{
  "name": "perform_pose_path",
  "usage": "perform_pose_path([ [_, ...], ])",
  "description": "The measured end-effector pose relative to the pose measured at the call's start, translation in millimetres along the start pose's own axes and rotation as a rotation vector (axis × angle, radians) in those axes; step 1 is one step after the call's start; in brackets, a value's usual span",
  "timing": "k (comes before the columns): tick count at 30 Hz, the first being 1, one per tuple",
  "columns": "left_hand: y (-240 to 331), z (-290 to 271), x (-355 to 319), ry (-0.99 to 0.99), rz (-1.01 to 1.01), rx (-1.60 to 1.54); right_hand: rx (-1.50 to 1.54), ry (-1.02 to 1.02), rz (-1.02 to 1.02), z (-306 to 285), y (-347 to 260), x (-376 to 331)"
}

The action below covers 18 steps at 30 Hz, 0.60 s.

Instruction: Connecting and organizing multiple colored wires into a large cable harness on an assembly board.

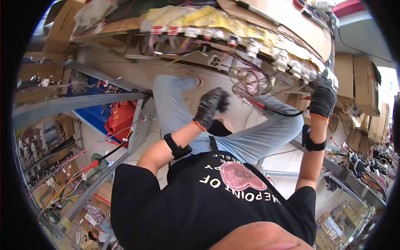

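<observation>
My right hand (323,96), in a dark grey glove with an orange cuff, is up at the right end of the bench edge. Its fingers are closed around a white plug connector (333,79) there. A black cable (287,113) with a red sleeve runs up to this hand from a loose coil of thin wires (251,81) hanging below the bench. Over my lap is my left hand (209,105), gloved alike, apart from the bench. Motion blurs its fingers, so whether they hold anything does not show. White and red connectors (191,32) line the bench edge.
Yellow tape (206,16) runs along the bench edge behind the connectors. A marker pen (256,12) lies on the bench top. To the left, a metal frame (83,107) stands by a blue bin (89,112) with a red bag. Cardboard boxes (360,83) and wire bundles are at right.
</observation>
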<state>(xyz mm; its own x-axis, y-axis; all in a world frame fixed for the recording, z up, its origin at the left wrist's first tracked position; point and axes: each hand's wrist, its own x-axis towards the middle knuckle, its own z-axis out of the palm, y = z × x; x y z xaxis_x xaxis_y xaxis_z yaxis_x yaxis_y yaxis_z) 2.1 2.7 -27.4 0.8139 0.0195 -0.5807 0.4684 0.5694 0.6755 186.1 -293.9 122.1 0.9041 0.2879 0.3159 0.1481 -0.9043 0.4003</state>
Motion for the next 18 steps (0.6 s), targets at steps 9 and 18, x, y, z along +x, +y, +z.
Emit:
perform_pose_path([
  [9,56.9,-138.8,81.9,0.362,0.634,-0.221,0.316,-0.066,0.425,-16.8,-40.5,-3.8],
  [18,88.5,-63.6,40.1,0.047,1.43,1.277,0.061,0.051,0.189,-23.5,-45.1,-14.5],
])
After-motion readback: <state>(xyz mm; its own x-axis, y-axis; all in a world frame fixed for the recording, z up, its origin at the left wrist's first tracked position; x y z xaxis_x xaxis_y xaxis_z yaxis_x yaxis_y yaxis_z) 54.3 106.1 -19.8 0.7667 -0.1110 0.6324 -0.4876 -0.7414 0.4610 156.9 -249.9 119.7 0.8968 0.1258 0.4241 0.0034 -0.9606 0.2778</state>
